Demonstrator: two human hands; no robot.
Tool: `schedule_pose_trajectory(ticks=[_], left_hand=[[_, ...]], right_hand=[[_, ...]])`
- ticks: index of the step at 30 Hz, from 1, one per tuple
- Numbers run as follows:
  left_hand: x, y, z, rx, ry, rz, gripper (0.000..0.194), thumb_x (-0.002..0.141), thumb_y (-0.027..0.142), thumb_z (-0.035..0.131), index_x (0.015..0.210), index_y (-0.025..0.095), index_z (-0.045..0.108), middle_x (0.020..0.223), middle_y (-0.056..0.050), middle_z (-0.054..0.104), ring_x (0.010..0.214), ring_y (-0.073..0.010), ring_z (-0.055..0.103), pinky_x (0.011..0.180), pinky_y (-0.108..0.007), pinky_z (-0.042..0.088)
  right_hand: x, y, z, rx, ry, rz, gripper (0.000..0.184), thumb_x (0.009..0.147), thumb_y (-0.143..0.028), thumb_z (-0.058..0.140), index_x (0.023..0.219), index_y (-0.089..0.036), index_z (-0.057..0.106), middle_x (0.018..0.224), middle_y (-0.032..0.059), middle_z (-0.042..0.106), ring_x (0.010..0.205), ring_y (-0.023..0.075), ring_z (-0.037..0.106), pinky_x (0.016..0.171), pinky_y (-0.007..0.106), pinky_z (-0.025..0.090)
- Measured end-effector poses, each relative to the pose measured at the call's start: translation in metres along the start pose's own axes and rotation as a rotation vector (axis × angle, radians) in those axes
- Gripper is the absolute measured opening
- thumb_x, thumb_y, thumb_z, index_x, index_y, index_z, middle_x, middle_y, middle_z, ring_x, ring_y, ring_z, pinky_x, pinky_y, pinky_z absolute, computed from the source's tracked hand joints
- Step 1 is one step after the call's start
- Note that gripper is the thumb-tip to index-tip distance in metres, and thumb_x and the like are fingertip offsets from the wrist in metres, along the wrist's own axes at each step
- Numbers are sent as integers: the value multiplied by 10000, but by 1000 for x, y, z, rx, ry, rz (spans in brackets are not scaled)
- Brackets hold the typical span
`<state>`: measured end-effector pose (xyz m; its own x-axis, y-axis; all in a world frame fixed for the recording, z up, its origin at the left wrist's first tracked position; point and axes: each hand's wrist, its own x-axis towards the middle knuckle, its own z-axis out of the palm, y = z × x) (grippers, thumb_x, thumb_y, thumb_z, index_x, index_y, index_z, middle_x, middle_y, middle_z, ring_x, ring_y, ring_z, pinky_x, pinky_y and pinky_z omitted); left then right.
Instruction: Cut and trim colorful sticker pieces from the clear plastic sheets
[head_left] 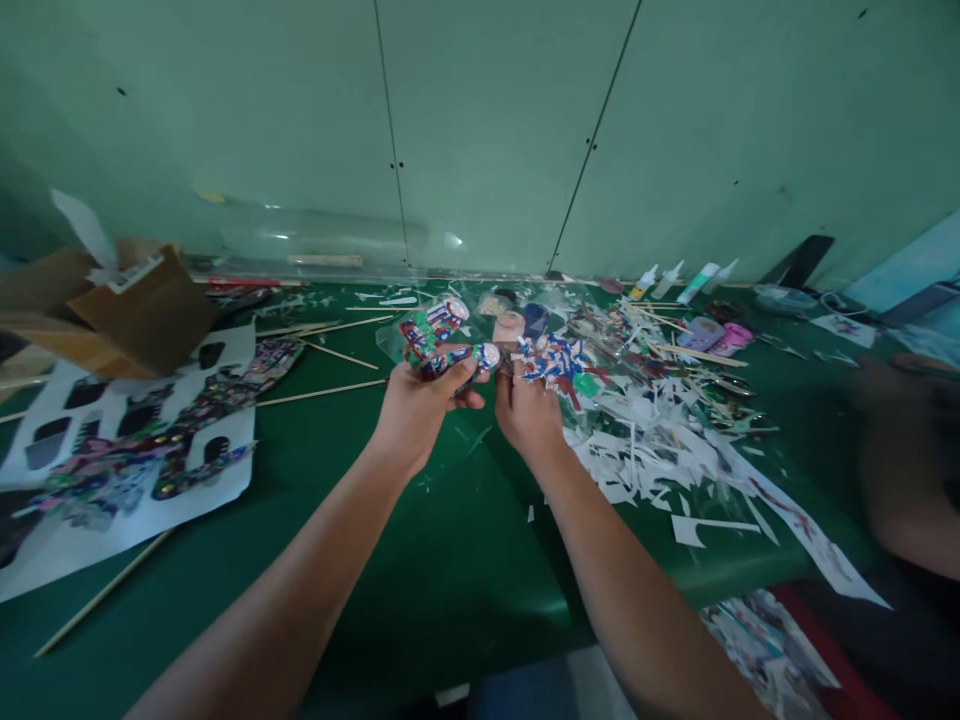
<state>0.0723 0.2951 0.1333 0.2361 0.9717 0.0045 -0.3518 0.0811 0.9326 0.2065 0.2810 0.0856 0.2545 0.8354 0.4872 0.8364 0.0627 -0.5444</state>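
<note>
My left hand (420, 405) is closed on a colourful paper cutout (459, 360) with red, blue and green patches and a pale pink rounded end. Another printed cutout (433, 325) in similar colours lies just beyond it on clear plastic. Close beside it, my right hand (529, 405) has its fingers bent and pressed together. A blue, white and red cutout (553, 360) shows at the fingertips of that hand, but I cannot tell whether it is gripped or lies behind them. Small round pots (508, 326) stand just past both hands.
White paper scraps (652, 460) are heaped at the right. Glue bottles (697, 283) and a pink tape roll (731, 340) stand beyond. At the left are an open cardboard box (150, 310), a cut printed sheet (217, 480) and thin sticks (105, 592). Another person's blurred arm (904, 460) is at the right edge.
</note>
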Motion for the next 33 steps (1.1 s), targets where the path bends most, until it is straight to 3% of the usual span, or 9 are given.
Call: schedule_pose_trajectory(ticks=[5,12,16,22,25,33], left_hand=[[-2,-1,2,54,-42,-9,151,687,227,744,787,131,685,624,-14,654,459,-83,543,485,-243,518],[1,10,-8,205,-142,28,110,724,214,700,803,138,683,628,-12,647,392,-50,476,386,-199,384],[2,12,-11,217,-229,5,147,738,244,702,702,125,624,615,-18,619,417,-41,463,391,-188,353],[2,10,-8,162,-149,-29,195,746,219,695,873,156,562,618,12,632,384,-41,451,367,-181,318],[2,10,-9,153,-168,-30,237,753,216,698,921,172,537,623,14,645,383,-39,446,373,-178,314],[2,13,-13,99,-229,-57,256,768,190,693,971,169,538,596,20,621,393,-26,408,393,-174,294]], right_hand=[[4,0,-11,157,-39,-22,250,939,-335,400,1077,-232,581,857,82,661,781,227,623,690,343,479],[11,5,-22,638,-339,-36,356,947,-491,393,733,-224,493,581,-27,492,518,128,476,507,258,395],[9,5,-15,628,-382,-21,361,933,-473,407,680,-225,473,538,-39,430,476,119,410,483,256,362],[5,1,-15,460,-158,11,263,905,-452,413,904,-242,570,765,16,609,710,185,576,682,315,464],[5,1,-18,368,-184,40,266,903,-445,417,889,-238,584,742,16,614,680,189,567,681,326,457],[5,3,-18,520,-278,-20,314,936,-475,407,810,-228,555,656,-9,572,625,150,561,599,272,447]])
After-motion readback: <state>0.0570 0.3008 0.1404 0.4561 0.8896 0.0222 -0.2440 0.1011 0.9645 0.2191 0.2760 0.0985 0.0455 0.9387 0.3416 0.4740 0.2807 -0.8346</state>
